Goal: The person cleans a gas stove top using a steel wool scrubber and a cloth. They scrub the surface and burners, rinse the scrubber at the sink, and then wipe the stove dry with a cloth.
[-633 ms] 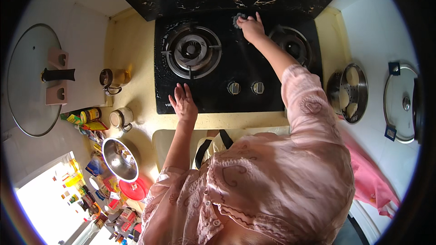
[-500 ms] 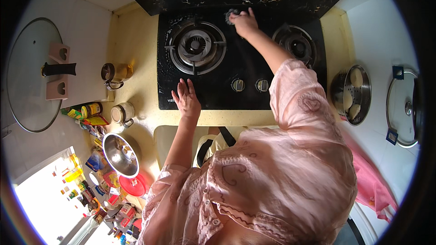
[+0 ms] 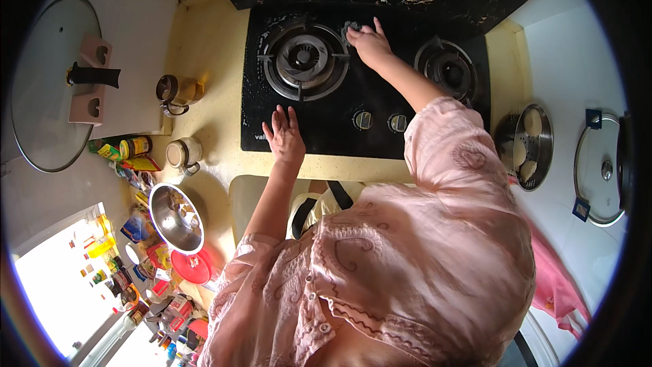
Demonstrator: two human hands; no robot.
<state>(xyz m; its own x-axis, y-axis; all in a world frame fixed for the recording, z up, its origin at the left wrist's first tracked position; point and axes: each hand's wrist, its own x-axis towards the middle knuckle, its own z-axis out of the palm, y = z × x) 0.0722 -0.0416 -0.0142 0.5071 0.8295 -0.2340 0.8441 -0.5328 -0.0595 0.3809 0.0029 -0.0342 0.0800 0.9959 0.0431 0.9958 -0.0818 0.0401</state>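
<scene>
Fingers of right hand (image 3: pixel 367 42) press small cloth (image 3: pixel 351 26) on hob (image 3: pixel 339 105)

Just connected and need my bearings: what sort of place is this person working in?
Most likely a home kitchen. A black two-burner gas hob is set into a yellow counter, with a steel bowl and a glass pot lid alongside.
</scene>
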